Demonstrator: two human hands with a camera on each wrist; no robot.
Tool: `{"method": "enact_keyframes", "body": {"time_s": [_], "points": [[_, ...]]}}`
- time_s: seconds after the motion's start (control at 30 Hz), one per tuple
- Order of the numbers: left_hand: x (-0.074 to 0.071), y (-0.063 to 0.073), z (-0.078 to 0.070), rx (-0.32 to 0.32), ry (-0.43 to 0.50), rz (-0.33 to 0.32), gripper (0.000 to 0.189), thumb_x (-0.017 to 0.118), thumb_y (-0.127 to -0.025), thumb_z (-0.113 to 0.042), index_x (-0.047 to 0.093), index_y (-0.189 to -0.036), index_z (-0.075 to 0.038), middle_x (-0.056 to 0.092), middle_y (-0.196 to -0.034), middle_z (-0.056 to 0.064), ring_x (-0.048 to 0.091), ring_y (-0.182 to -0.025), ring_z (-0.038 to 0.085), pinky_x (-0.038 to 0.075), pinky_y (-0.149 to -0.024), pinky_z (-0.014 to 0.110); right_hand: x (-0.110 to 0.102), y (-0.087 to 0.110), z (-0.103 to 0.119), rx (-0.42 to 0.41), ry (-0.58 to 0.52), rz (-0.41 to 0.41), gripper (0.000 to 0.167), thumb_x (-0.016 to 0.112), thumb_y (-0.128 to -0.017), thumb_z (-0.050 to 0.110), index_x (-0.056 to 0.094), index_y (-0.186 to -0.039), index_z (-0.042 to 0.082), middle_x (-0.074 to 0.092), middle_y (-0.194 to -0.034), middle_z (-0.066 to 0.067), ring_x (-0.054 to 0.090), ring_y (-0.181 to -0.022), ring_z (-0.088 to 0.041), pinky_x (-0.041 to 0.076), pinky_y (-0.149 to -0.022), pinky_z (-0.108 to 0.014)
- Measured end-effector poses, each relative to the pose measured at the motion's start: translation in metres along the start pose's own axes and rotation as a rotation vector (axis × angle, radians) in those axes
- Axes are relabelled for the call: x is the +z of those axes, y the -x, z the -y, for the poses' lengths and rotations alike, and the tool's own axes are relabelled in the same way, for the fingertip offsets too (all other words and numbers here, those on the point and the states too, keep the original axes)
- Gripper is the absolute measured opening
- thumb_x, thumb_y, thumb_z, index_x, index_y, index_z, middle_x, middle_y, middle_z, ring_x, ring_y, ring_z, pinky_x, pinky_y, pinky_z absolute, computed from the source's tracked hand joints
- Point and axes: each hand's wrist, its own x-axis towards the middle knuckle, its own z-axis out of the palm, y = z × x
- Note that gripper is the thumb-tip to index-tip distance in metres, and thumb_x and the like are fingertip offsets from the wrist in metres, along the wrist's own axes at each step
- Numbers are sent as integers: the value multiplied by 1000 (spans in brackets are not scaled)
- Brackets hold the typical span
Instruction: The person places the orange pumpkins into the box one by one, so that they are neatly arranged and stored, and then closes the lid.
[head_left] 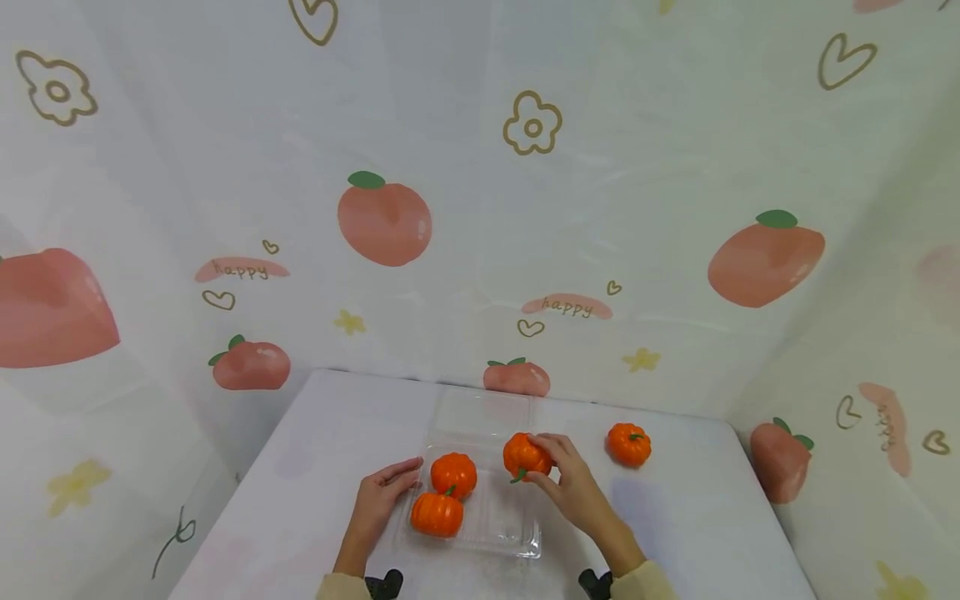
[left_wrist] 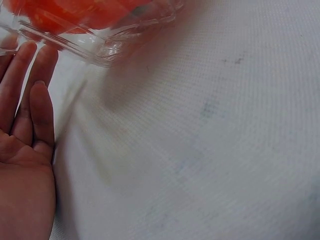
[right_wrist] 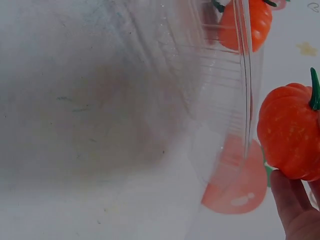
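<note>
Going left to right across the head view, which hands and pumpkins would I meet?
Left hand, two pumpkins in the clear container, held pumpkin, right hand, lone pumpkin.

Pumpkins [head_left: 521,454] – glossy, box [head_left: 504,518] – shiny plast., matt tblcloth [left_wrist: 200,150]

White table [head_left: 300,492], woven-looking on top. Directly on it: clear plastic clamshell box [head_left: 510,527], lid [head_left: 483,412] open. To right of box, apart: one orange miniature pumpkin [head_left: 627,446], green-stemmed.
</note>
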Motion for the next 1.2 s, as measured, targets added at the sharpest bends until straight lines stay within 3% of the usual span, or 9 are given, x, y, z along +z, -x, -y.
{"method": "enact_keyframes", "body": {"time_s": [0.23,0.53,1.2], "points": [[-1,2,-1,-27,-10,-9,40,75,-92,-35,74,-124,-11,74,-128,5,74,-107,14,59,-93,21,10,-4,2,83,-30,103,59,82,-84,18,60,-139,26,58,-135,1,62,-121,-18,57,-102,-34],[1,3,-3,-15,-3,-10,41,74,-93,-34,73,-125,-9,73,-130,7,74,-108,14,58,-92,19,22,-9,-1,6,-14,119,58,83,-83,14,61,-137,20,60,-133,-4,63,-121,-24,55,-105,-44],[3,2,-4,-32,37,-13,40,76,-92,-27,72,-126,-6,73,-130,9,75,-102,13,59,-88,18,35,-17,-5,19,42,199,47,84,-82,8,65,-124,16,61,-126,-2,62,-117,-23,54,-106,-48]]}}
